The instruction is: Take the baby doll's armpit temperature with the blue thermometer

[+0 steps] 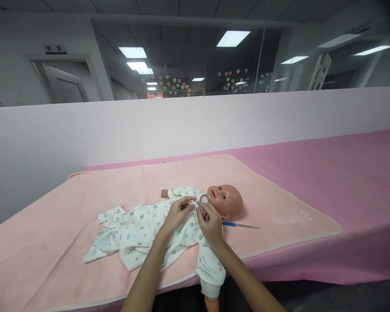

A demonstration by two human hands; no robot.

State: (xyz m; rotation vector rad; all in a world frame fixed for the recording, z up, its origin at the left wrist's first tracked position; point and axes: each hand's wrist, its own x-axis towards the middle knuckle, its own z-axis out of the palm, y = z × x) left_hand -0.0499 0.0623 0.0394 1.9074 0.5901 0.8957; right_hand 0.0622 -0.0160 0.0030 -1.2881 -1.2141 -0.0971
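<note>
A baby doll (229, 201) and panel lights (233, 38) suggest a childcare classroom.

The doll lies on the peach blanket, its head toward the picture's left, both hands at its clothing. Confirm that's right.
Not left: the head view shows the doll's head toward the picture's right. The rest stands.

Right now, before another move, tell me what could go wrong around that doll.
The sleeve nearest the person hangs past the edge of the table, beside the right forearm, so a bump might drag the doll that way.
The blue-ended stick lies loose near the right hand; a sweep could knock it.
With both hands at the doll's chest, a hard tug might strain the suit.
</note>
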